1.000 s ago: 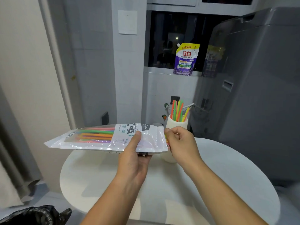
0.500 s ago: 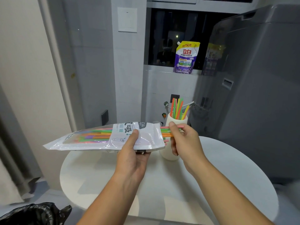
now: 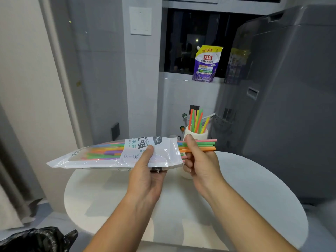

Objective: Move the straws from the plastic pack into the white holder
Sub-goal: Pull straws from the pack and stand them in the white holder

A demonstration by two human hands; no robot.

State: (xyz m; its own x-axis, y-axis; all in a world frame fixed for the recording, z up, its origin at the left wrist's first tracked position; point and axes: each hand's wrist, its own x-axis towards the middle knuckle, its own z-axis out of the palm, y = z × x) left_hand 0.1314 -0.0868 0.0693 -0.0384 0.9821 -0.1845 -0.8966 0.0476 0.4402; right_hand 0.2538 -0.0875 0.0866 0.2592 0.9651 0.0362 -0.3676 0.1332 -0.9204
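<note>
My left hand (image 3: 147, 171) holds the plastic pack (image 3: 109, 153) level above the table, thumb on top near its open right end. Coloured straws fill the pack. My right hand (image 3: 198, 160) pinches a few straws (image 3: 207, 144), pink, green and orange, that stick out of the pack's mouth to the right. Behind my right hand stands the white holder (image 3: 200, 135), partly hidden, with several upright straws (image 3: 197, 120) in it.
A round white table (image 3: 236, 188) lies under both hands. A large grey appliance (image 3: 291, 106) stands to the right. A purple detergent pouch (image 3: 206, 64) sits on the window ledge. A black bag (image 3: 38, 239) lies at the lower left.
My right hand has drawn a few straws out of the pack's mouth toward the right. The pack and my left hand have barely moved.
</note>
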